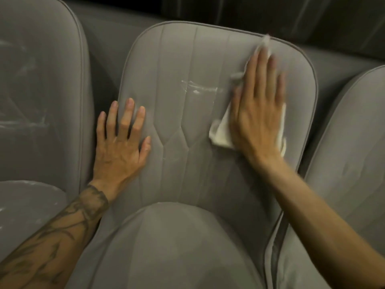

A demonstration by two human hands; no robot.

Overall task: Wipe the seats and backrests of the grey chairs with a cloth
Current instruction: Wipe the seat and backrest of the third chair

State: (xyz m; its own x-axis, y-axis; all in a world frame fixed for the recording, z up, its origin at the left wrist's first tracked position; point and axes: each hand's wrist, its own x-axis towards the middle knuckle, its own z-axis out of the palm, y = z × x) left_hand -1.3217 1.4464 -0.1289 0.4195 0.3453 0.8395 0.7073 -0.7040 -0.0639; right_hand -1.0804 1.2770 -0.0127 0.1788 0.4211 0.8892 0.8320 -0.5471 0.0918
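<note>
A grey chair faces me, its stitched backrest (187,65) upright in the middle of the view and its seat (177,247) below. My right hand (258,113) lies flat on the backrest's upper right part, pressing a white cloth (220,132) against the fabric; cloth shows above the fingertips and below the palm. My left hand (123,142) rests flat with fingers spread on the backrest's lower left edge, holding nothing. White smears (200,88) streak the backrest between the hands.
A second grey chair (41,90) with white streaks stands close on the left, and a third grey chair (350,153) on the right. Behind the backrests runs a grey ledge (125,21) and a dark wall (270,13).
</note>
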